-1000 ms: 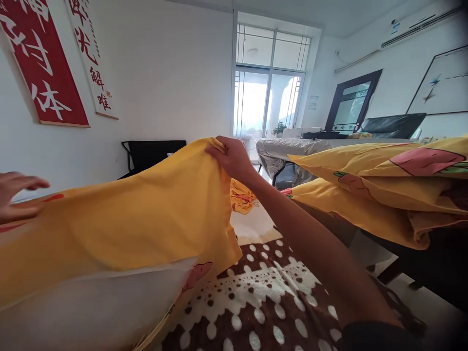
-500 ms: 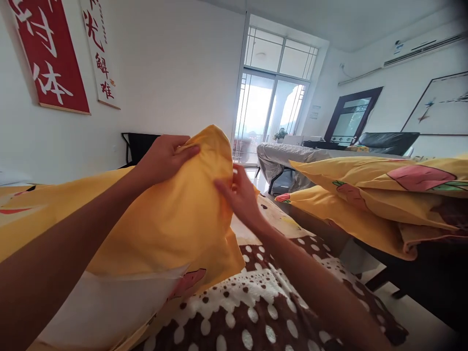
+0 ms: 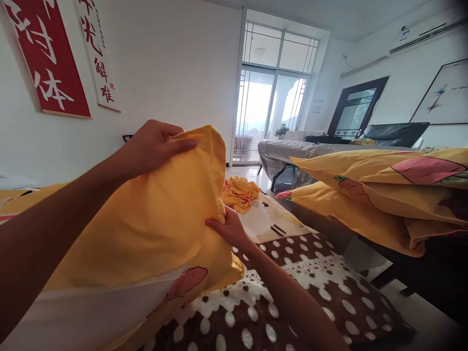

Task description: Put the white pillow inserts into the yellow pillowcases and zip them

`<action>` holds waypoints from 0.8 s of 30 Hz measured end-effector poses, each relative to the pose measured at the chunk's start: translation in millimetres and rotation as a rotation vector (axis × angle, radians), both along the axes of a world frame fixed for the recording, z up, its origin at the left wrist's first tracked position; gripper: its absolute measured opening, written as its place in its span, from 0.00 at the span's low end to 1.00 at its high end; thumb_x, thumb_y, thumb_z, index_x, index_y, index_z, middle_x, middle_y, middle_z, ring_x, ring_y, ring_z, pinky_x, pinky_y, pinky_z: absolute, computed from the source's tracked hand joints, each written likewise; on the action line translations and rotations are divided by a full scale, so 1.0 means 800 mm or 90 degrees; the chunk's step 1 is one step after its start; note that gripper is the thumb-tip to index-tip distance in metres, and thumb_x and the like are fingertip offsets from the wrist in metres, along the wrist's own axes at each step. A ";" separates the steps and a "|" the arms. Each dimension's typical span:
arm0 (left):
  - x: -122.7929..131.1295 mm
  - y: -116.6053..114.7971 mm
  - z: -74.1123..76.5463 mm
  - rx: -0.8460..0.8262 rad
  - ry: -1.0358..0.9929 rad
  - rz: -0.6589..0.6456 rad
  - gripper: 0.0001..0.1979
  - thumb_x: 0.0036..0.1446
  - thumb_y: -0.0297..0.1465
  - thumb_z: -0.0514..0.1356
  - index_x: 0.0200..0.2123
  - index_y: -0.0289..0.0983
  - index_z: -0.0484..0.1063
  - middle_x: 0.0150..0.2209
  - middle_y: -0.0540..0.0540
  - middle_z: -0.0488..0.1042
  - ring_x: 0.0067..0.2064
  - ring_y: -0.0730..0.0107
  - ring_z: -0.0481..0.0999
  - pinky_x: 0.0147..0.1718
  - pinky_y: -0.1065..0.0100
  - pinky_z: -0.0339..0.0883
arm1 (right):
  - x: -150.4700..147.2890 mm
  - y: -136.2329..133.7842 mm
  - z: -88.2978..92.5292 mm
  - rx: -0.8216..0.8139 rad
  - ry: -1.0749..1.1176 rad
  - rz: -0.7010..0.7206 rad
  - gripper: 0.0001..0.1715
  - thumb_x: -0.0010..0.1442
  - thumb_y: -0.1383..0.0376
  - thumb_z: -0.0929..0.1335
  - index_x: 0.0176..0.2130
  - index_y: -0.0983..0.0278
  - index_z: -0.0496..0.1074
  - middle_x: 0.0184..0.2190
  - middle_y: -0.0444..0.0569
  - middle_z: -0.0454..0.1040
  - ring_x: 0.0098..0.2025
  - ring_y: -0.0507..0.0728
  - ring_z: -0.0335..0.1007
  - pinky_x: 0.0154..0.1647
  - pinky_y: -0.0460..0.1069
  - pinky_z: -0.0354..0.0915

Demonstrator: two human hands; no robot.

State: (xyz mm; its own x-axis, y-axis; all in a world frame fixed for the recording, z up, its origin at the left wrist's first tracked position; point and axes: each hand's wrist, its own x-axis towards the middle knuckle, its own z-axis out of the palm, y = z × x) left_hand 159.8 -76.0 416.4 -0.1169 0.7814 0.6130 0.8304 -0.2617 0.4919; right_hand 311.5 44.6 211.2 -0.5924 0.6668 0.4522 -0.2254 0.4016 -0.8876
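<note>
Here, your left hand [image 3: 153,146] pinches the top edge of the yellow cover [image 3: 161,209], thumb on the near face, the fingers mostly hidden behind the cloth. Your right hand [image 3: 232,228] grips the same cover lower down, at its right side, with the thumb laid over the near face and the fingers tucked behind. Between your two hands the cover stands raised in front of you, its upper corner peaked just right of your left hand. Below its slanting lower edge you have white fabric [image 3: 91,312] showing, and a pink carrot print [image 3: 188,282] beside that. Under and to the right lies the brown-and-white spotted blanket [image 3: 252,312], with a crumpled yellow cloth [image 3: 241,192] on its far, pale part, beyond your right hand. To your right, well apart from both hands, sits a stack of yellow carrot-print fabric [image 3: 373,165]. Farther off stand a table under a silvery sheet [image 3: 285,152] and a glass door [image 3: 256,112]; a red scroll [image 3: 47,73] hangs on the wall at left.
</note>
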 end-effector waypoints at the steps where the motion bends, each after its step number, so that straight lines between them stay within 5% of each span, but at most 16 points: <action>1: -0.003 0.000 0.001 -0.009 0.001 0.006 0.18 0.50 0.43 0.61 0.20 0.36 0.63 0.17 0.56 0.53 0.20 0.83 0.53 0.21 0.74 0.45 | 0.004 0.002 -0.007 0.006 -0.016 0.013 0.23 0.47 0.53 0.74 0.39 0.62 0.71 0.35 0.45 0.74 0.35 0.55 0.68 0.35 0.49 0.66; 5: -0.014 0.004 0.002 0.008 -0.014 0.004 0.22 0.47 0.49 0.62 0.21 0.36 0.61 0.19 0.56 0.53 0.19 0.85 0.53 0.21 0.75 0.45 | 0.016 -0.003 -0.040 0.062 -0.088 0.045 0.20 0.52 0.53 0.71 0.40 0.63 0.71 0.36 0.46 0.74 0.39 0.57 0.68 0.38 0.49 0.65; 8: -0.022 0.007 0.002 0.035 -0.041 0.034 0.22 0.47 0.49 0.61 0.22 0.37 0.62 0.19 0.55 0.55 0.20 0.83 0.54 0.21 0.74 0.47 | 0.024 -0.002 -0.058 0.142 -0.132 -0.095 0.16 0.57 0.53 0.67 0.38 0.63 0.70 0.32 0.46 0.74 0.35 0.55 0.66 0.36 0.48 0.62; 10: -0.028 0.006 0.001 0.040 -0.067 0.050 0.20 0.47 0.49 0.62 0.24 0.38 0.65 0.20 0.54 0.59 0.21 0.79 0.57 0.20 0.73 0.48 | 0.032 0.009 -0.063 0.170 -0.153 -0.175 0.16 0.59 0.53 0.65 0.37 0.63 0.69 0.28 0.45 0.72 0.31 0.54 0.64 0.32 0.47 0.61; 13: -0.039 0.005 -0.003 0.034 -0.084 0.043 0.19 0.47 0.50 0.62 0.23 0.41 0.65 0.20 0.55 0.60 0.21 0.77 0.57 0.19 0.71 0.48 | 0.045 0.032 -0.055 0.171 -0.181 -0.148 0.18 0.57 0.50 0.66 0.32 0.63 0.70 0.25 0.44 0.71 0.29 0.54 0.64 0.30 0.47 0.61; 18: -0.036 0.023 -0.016 0.047 -0.042 -0.001 0.21 0.52 0.49 0.58 0.21 0.39 0.59 0.19 0.56 0.55 0.21 0.79 0.52 0.19 0.72 0.45 | 0.049 0.030 0.018 0.106 -0.088 -0.006 0.24 0.47 0.48 0.72 0.37 0.61 0.72 0.31 0.45 0.75 0.35 0.56 0.70 0.33 0.49 0.67; 21: -0.007 0.042 -0.025 0.027 0.027 -0.044 0.19 0.53 0.45 0.57 0.20 0.38 0.61 0.19 0.55 0.57 0.22 0.78 0.55 0.20 0.71 0.47 | 0.030 0.000 0.081 0.052 0.050 0.001 0.29 0.43 0.49 0.75 0.42 0.59 0.71 0.36 0.47 0.75 0.38 0.57 0.71 0.35 0.50 0.69; 24: 0.027 0.051 -0.031 0.051 0.106 -0.046 0.18 0.52 0.44 0.57 0.19 0.37 0.62 0.18 0.54 0.57 0.22 0.77 0.55 0.22 0.70 0.48 | 0.002 -0.018 0.121 0.042 0.132 -0.085 0.24 0.45 0.50 0.74 0.35 0.62 0.69 0.32 0.46 0.73 0.33 0.56 0.70 0.31 0.50 0.67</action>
State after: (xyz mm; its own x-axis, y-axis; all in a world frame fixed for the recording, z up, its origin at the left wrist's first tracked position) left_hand 181.4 -35.2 391.6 0.0450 0.7320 0.6799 0.8762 -0.3558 0.3251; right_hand 312.8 29.9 308.0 -0.3912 0.6980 0.5998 -0.3409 0.4955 -0.7989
